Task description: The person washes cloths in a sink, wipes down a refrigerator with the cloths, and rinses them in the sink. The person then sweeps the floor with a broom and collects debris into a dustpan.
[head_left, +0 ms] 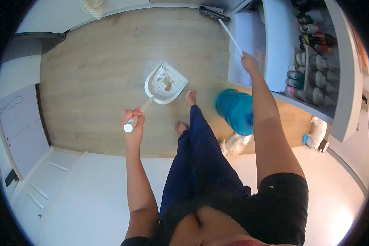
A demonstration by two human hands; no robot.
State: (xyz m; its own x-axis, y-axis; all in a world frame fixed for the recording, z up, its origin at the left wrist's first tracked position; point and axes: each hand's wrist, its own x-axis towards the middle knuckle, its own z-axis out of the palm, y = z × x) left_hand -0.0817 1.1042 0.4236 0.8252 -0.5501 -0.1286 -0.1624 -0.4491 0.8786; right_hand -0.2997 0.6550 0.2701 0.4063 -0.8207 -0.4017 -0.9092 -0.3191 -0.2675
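My left hand is closed around the white handle of a long-handled dustpan. The pan lies on the wooden floor in front of my feet, with brown bits and dust in it. With my right arm stretched forward, my right hand grips the thin white stick of a broom. Its dark bristle head is at the far edge of the floor, by the corner of the white cabinet.
A large blue water jug lies right of my feet, with a pale furry animal partly hidden behind it. At right, a white open cabinet holds several bottles. Another light furry shape is further right. White drawers stand left.
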